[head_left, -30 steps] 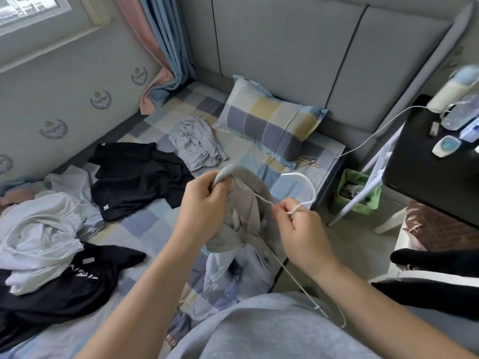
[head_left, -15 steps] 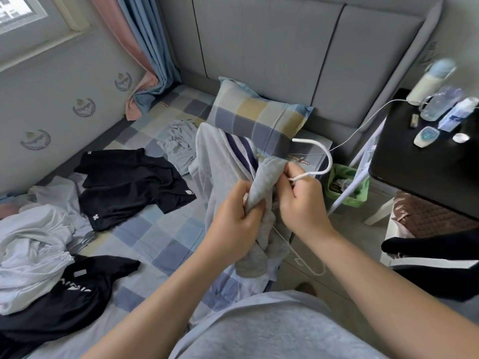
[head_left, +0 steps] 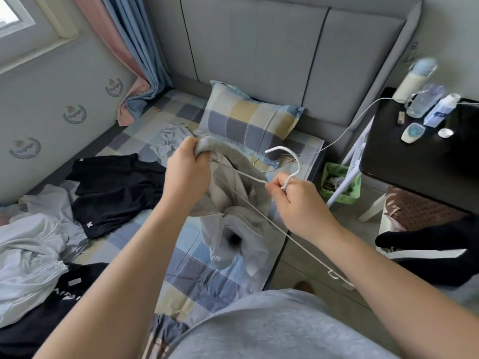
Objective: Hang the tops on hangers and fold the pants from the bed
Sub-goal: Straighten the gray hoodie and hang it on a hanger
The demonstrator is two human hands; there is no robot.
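The grey top (head_left: 243, 218) hangs bunched above the near edge of the bed (head_left: 197, 275), one arm of the white hanger (head_left: 298, 161) running into its folds, the other arm bare below your wrist. Your left grip (head_left: 188, 174) is clenched round a wad of its fabric; your right grip (head_left: 300, 200) pinches the hanger's neck under the hook. You seem midway through hanging it: next, draw the cloth over the bare arm. A black top (head_left: 116, 187) and pale clothes (head_left: 28, 244) wait on the bed.

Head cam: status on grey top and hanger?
Left hand grips bunched grey top. Right hand pinches white hanger below hook. One hanger arm inside fabric, other bare. No obstruction.
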